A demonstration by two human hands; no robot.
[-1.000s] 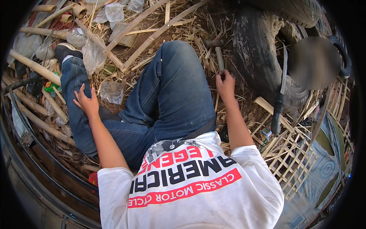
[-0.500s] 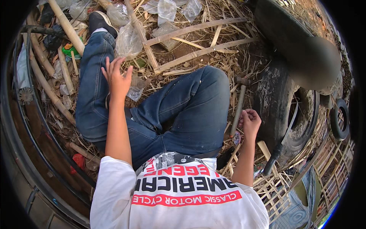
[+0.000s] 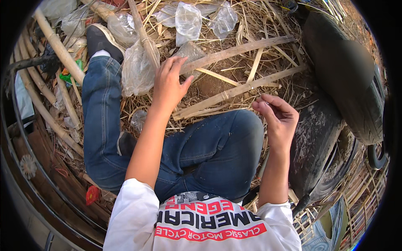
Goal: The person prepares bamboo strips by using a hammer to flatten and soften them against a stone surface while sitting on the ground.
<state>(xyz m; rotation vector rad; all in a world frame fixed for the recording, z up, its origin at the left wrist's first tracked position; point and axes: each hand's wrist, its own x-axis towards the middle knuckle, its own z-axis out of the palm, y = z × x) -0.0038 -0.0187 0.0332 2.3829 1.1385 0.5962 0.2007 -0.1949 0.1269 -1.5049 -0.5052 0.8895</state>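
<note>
My left hand (image 3: 169, 81) is open, thumb apart from the fingers, over the left end of a frame of split bamboo strips (image 3: 234, 54). Whether it touches the bamboo I cannot tell. To the right of the frame's lower strip (image 3: 226, 95), my right hand (image 3: 279, 119) is raised, thumb and fingertips pinched together. A tiny pale speck shows at the fingertips, too small to name. Under the frame lies a grey stone block (image 3: 190, 52). My bent knee (image 3: 240, 134) is just below the lower strip.
Clear plastic bags (image 3: 140, 69) lie beside my shoe (image 3: 102, 42). Bamboo poles (image 3: 56, 42) stretch along the left, near a black metal rail (image 3: 29, 138). Old tyres (image 3: 314, 142) stand at the right, a black-handled blade (image 3: 301, 205) by them. Woven bamboo lattice (image 3: 362, 196) lies lower right.
My left hand has moved right and over the bamboo frame. My right hand has risen from beside the hammer's handle toward the lower strip, fingers still pinched. The view has shifted.
</note>
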